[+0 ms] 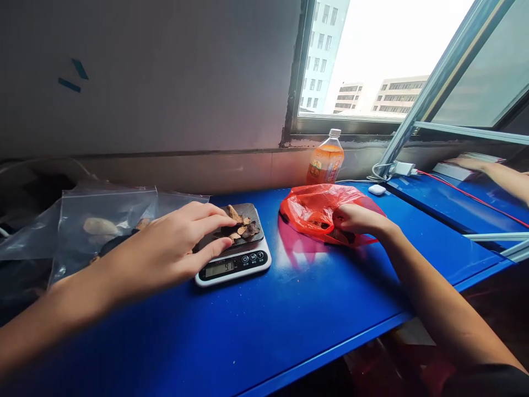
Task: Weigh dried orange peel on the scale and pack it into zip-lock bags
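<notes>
A white kitchen scale [264, 261] with a dark weighing plate stands on the blue table. Several dried brown slices [243, 227], perhaps of root or bark, lie in a small heap on the plate. My left hand [188, 234] reaches over the scale's left side, thumb and fingers apart at the edge of the heap, holding nothing that I can see. The display appears to read 9.1. To the right sits a red plastic bag [303, 204], its mouth gaping. My right hand [351, 219] is down in that bag, and its fingertips are hidden. Darker pieces show through the bag beneath it.
Clear zip bags [107, 212], one with a pale piece inside, lie to the left. An orange drink bottle [328, 160] stands behind the red bag, near a white earphone-like case [377, 189]. A metal frame [407, 132], charger and red cable are at right; another person's hand [471, 164] is beyond.
</notes>
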`<control>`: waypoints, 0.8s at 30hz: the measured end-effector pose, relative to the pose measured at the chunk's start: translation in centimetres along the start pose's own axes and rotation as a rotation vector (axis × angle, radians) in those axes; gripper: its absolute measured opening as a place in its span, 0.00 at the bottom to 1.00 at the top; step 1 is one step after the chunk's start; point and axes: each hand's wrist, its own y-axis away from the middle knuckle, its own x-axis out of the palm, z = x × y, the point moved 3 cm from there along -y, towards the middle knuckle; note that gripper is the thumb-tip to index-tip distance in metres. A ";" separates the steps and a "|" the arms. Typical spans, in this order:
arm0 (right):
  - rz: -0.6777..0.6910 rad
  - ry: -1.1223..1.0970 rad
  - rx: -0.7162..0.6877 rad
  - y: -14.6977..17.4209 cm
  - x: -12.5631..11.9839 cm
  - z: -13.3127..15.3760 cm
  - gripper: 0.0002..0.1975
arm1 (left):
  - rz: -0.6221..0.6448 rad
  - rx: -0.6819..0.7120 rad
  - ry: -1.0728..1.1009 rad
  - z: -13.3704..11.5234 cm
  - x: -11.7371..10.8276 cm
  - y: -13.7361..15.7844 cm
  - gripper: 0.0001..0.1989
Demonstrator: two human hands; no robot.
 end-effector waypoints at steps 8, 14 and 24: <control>-0.141 -0.211 -0.010 0.5 0.1 -1.2 0.12 | -0.086 0.077 0.006 0.1 0.0 0.0 0.26; -0.179 -0.322 -0.123 -0.1 -0.4 -0.1 0.07 | -0.032 0.182 0.011 -1.4 0.4 -0.3 0.20; -0.168 -0.332 -0.144 -1.0 0.1 0.3 0.04 | 0.049 0.336 0.050 -4.4 1.1 -2.0 0.17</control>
